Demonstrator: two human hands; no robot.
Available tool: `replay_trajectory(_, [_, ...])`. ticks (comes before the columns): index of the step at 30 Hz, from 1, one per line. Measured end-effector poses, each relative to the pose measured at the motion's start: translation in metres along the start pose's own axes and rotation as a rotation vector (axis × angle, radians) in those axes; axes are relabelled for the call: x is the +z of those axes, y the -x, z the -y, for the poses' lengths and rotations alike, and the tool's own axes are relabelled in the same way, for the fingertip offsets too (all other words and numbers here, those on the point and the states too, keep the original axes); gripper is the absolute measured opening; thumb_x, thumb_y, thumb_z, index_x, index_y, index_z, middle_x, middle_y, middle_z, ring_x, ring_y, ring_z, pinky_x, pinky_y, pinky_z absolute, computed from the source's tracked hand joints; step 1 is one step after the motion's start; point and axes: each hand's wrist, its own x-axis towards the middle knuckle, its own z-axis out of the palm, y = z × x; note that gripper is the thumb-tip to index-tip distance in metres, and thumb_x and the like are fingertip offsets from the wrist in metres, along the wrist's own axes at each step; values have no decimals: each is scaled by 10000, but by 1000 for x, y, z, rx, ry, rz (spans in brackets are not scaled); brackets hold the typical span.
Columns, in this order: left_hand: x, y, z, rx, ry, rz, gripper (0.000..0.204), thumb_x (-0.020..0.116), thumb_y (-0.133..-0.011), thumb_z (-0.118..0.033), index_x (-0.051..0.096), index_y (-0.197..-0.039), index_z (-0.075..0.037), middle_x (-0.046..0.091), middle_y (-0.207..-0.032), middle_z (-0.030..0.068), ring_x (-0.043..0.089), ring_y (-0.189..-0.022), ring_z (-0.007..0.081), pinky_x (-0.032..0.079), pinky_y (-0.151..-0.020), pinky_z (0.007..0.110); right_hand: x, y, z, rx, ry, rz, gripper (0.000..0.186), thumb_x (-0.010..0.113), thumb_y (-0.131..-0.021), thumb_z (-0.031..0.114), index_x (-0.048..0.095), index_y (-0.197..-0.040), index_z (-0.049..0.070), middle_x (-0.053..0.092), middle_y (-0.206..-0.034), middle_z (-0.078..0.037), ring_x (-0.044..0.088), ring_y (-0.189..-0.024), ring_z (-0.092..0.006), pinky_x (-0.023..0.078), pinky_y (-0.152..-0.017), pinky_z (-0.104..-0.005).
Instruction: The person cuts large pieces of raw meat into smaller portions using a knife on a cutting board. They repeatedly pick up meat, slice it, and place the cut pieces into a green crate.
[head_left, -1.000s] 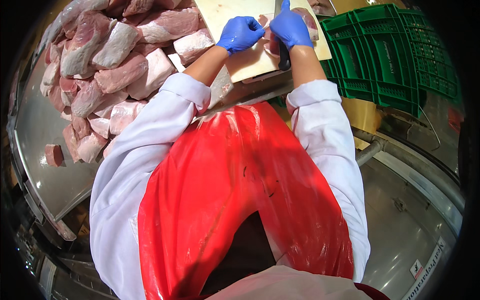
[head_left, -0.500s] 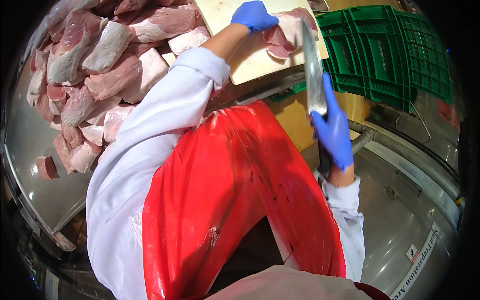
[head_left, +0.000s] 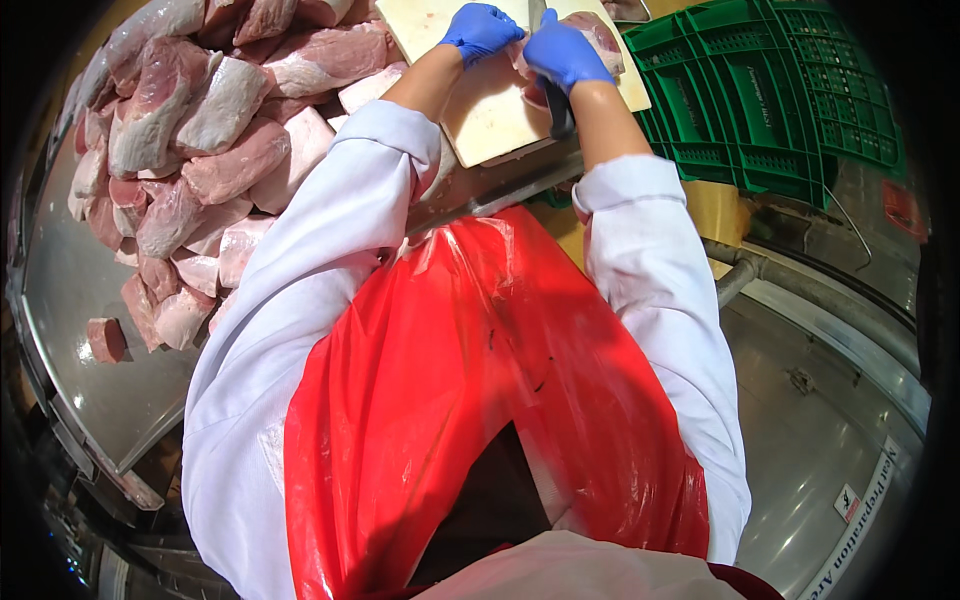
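Beyond my red apron [head_left: 470, 390], my right hand [head_left: 567, 52] was clamped around the dark-handled knife [head_left: 561, 120]. My left hand [head_left: 482, 32] was curled at the left edge of the meat piece [head_left: 598, 38]; whether its fingers gripped, I couldn't tell. The meat lay on the pale cutting board [head_left: 490, 125], partly under my right hand. I judged it soft, slick and fairly weighty, best pinned at an edge well clear of the blade. Leftward, more cuts [head_left: 235, 160] were heaped on steel [head_left: 75, 285]; green crates [head_left: 750, 90] sat rightward.
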Motion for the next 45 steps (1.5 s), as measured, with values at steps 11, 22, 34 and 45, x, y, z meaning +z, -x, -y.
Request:
replay_trajectory(11, [-31, 23, -8, 240, -365, -104, 383, 684, -767, -365, 765, -862, -4, 718, -875, 261, 713, -802, 406, 564, -734, 448, -89, 224, 32, 176, -573, 73, 751, 520, -904, 92, 235, -1600, 81, 647, -673, -234, 649, -546, -317, 530, -571, -453])
replay_trajectory(22, [-4, 20, -9, 125, -128, -47, 248, 746, -728, -263, 685, -780, -28, 667, -700, 167, 616, -623, 248, 523, -631, 394, -64, 28, 13, 45, -604, -156, 272, 560, -842, 88, 585, -1089, -24, 687, -779, -217, 684, -681, -359, 547, -639, -441])
replay_trajectory(34, [-20, 63, -22, 107, -44, -221, 213, 712, -751, -207, 681, -843, -17, 686, -753, 187, 666, -687, 256, 541, -669, 384, -72, 151, -28, -313, 155, 217, 779, 510, -906, 46, 209, -1610, 187, 651, -832, -309, 651, -722, -465, 509, -666, -543])
replay_trajectory(45, [7, 136, -48, 152, -824, -663, 355, 761, -771, -335, 709, -1016, -83, 706, -952, 122, 664, -875, 298, 531, -799, 429, -89, 180, -147, -563, 18, 79, 822, 596, -892, 66, 252, -1609, 275, 649, -777, -227, 636, -660, -434, 512, -597, -518])
